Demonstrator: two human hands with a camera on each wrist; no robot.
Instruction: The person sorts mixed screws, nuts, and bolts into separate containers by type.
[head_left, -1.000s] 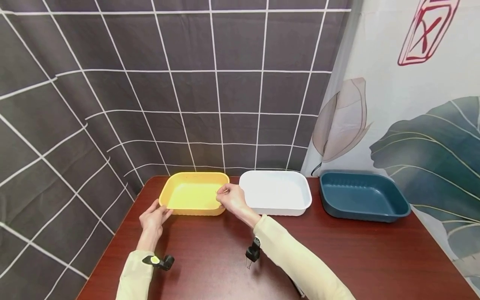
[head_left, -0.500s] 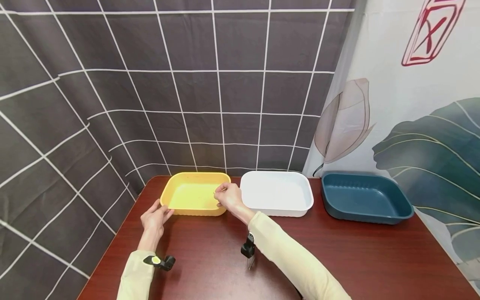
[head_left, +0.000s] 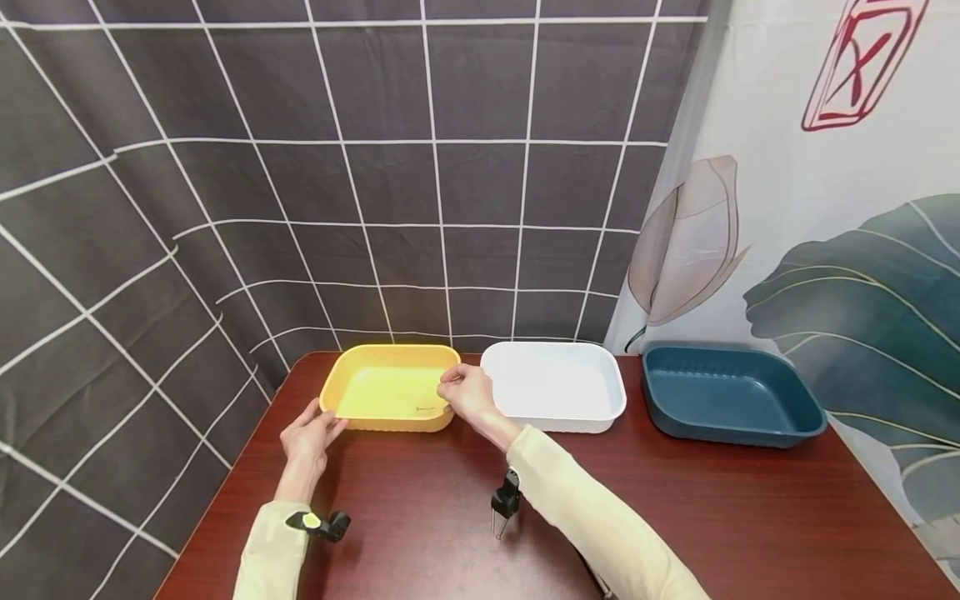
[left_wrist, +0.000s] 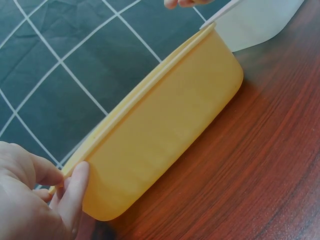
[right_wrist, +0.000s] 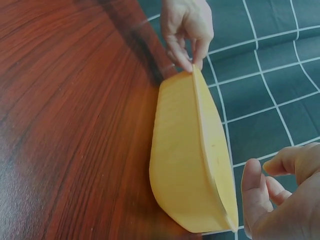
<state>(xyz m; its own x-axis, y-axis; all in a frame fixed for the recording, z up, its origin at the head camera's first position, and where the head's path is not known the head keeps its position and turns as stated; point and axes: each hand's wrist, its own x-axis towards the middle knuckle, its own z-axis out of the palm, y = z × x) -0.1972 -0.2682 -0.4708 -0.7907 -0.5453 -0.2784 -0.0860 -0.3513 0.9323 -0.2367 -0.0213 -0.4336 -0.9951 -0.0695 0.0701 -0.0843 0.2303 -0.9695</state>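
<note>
My left hand [head_left: 306, 433] pinches the near-left corner of the yellow tray [head_left: 390, 423]. In the left wrist view, its fingers hold the rim from both sides. My right hand [head_left: 468, 393] hovers by the tray's right end, overlapping the gap beside the white tray. The right wrist view shows its thumb [right_wrist: 253, 175] and curved forefinger a little apart, with nothing between them. A thin dark nail-like piece [head_left: 425, 408] lies inside the yellow tray near its front right corner.
A white tray [head_left: 551, 421] stands just right of the yellow one, and a dark blue tray [head_left: 731, 429] farther right. Thin metal nail-like pieces [head_left: 500, 527] show on the red-brown table [head_left: 420, 517] under the right wrist camera. A gridded grey curtain [head_left: 480, 192] hangs behind.
The right hand has drawn back slightly right from over the yellow tray. The nail-like piece now shows inside the tray. The left hand keeps its grip.
</note>
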